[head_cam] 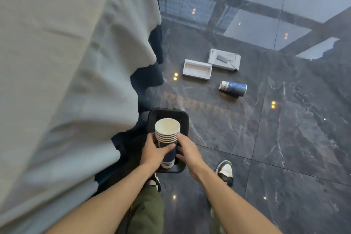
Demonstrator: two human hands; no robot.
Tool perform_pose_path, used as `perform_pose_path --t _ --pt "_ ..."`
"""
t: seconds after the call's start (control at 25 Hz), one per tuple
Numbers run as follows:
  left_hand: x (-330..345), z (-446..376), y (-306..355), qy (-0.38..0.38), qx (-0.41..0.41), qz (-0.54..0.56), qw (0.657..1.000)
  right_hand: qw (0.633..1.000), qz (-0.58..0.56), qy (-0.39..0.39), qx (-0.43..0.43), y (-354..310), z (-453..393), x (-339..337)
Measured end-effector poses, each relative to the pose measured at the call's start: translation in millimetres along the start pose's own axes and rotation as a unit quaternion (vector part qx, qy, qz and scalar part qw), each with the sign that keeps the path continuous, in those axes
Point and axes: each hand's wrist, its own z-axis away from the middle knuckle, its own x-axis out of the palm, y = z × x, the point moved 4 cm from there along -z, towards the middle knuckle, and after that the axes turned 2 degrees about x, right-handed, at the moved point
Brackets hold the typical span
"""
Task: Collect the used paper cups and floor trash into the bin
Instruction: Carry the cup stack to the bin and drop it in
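Nested stack of paper cups (167, 138) held upright over the open black bin (183, 119), mouth up, long axis vertical; left hand (154, 153) wrapped round its lower wall, right hand (188, 153) closed against the opposite side. Judged light, thin-walled and crushable: grip low, gently. One cup (233, 88) lies sideways on the floor (284, 138), rim pointing right, near two flat boxes (197, 69).

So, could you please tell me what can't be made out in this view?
- Bin contents: head view, blocked by the stack of cups and both hands.
- Table top: covered by the tablecloth.
- Print on the floor boxes: too small.
- Fallen cup: whether empty, unclear.
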Motion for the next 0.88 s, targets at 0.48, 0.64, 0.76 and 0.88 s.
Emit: perform_pose_path --t 0.48,0.64,0.76,0.88 --pt "33 -46 -20 -0.005 -0.06 -0.08 0.995 0.997 0.054 0.037 0.036 19 -57 5" --pt "32 -50 -39 -0.054 -0.101 -0.096 0.989 0.995 0.038 0.029 0.09 31 -64 13" --pt "33 -43 -40 -0.11 -0.098 -0.086 0.985 0.994 0.014 0.021 0.102 35 -66 18" --pt "33 -43 -35 -0.109 -0.076 -0.074 0.988 0.994 0.013 0.027 0.102 31 -62 21"
